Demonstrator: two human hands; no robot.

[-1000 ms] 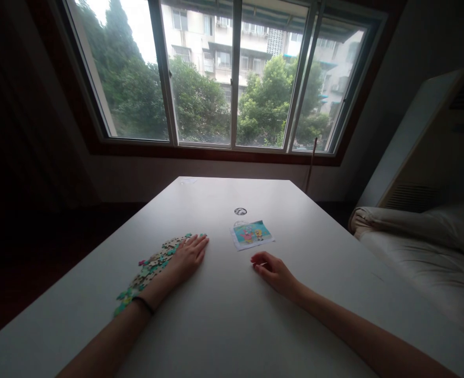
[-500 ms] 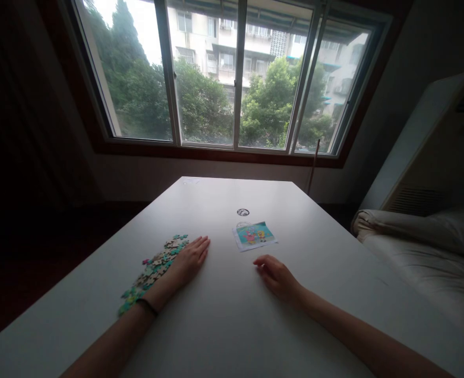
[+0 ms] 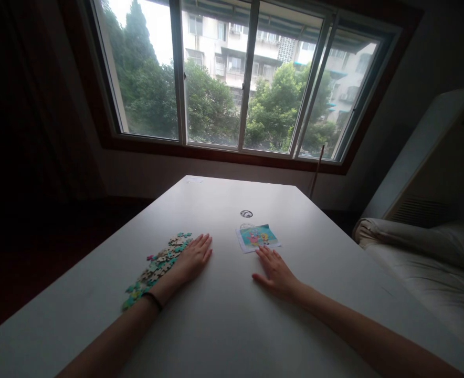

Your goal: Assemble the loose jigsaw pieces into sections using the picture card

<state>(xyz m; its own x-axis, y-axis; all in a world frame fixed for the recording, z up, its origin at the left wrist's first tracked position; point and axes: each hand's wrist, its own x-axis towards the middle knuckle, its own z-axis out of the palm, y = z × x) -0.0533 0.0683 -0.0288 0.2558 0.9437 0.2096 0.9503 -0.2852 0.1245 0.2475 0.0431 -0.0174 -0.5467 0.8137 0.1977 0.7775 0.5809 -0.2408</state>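
My left hand point(image 3: 193, 258) lies flat, palm down, at the right side of a long heap of jigsaw puzzle pieces point(image 3: 157, 268), its fingers stretched out. The heap is mostly green, teal and bare cardboard colour; my hand and forearm hide part of it. Fingers spread, my right hand point(image 3: 276, 273) rests near the middle of the white table point(image 3: 224, 320). Its fingertips reach the lower edge of a small colourful picture sheet point(image 3: 259, 236); whether they touch it I cannot tell. Neither hand grips anything.
Behind the sheet is a round dark-rimmed mark or disc point(image 3: 246, 213) on the tabletop. A pale scrap point(image 3: 194, 180) lies at the far left corner. Beyond the table is a wide window point(image 3: 242, 84). A light-coloured couch point(image 3: 417, 268) stands along the right side.
My right hand has uncurled, its fingers now spread and reaching forward to the sheet's lower edge. My left hand stays beside the puzzle pieces. The camera view has tilted slightly.
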